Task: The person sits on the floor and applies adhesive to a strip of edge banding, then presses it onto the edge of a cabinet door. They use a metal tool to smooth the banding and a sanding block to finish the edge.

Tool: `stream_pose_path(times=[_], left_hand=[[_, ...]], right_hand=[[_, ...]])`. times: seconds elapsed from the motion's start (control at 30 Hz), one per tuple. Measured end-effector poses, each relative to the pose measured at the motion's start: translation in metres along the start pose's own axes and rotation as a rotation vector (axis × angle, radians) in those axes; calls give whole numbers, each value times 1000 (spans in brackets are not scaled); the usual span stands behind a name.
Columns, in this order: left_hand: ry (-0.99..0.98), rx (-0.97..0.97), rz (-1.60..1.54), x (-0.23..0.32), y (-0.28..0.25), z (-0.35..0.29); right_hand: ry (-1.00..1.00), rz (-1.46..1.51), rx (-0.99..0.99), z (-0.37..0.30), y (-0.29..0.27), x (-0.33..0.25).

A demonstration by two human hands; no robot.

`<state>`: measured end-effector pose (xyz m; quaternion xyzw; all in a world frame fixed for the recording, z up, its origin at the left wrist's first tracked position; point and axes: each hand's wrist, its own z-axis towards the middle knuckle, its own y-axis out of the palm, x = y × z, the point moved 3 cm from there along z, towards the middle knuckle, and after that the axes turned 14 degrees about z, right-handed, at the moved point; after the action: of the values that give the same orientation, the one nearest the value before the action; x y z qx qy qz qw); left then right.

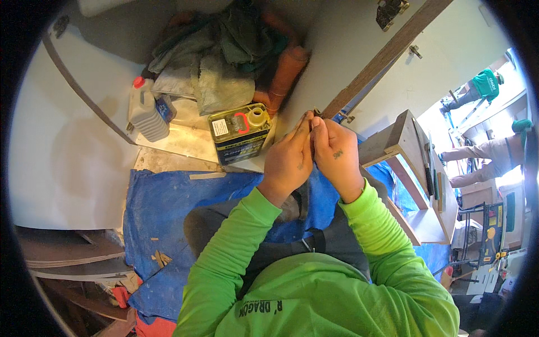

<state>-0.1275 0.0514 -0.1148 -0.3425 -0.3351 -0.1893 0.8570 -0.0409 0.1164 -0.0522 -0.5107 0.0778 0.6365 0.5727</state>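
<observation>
Side by side, my left hand [288, 163] and my right hand [339, 160] meet at the lower end of a cabinet panel's brown edge [382, 63]. Their fingers press together, pointing away from me, and hide whatever they hold. Beside the right fingertips a small metal hinge [348, 118] shows. Just left of my left hand stands an uncapped metal can [238, 139] with a dark label. Farther left is a pale ribbed plastic jug [147, 115] with a red cap.
Crumpled cloths [224, 39] and an orange pipe [288, 70] fill the back of the cabinet. A blue tarp [163, 208] covers the floor. At right stands a wooden box frame [401, 135] with tools on it. Two people [485, 85] are farther off at right.
</observation>
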Motion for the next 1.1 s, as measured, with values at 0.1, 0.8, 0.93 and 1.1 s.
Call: stream_pose_path(times=[0.1,0.8,0.93,1.1], left_hand=[[8,32,-29,2,-3,-2],[33,119,-10,12,-6,2],[73,133,12,17,-10,-4],[27,73,19,20,-14,-2]], right_hand=[[57,-17,-33,-3,-4,-8],[-69,-76,-6,3,-9,-15],[-92,-33,-2,-4,-12,-23],[-99,9,-4,-1,-12,-25]])
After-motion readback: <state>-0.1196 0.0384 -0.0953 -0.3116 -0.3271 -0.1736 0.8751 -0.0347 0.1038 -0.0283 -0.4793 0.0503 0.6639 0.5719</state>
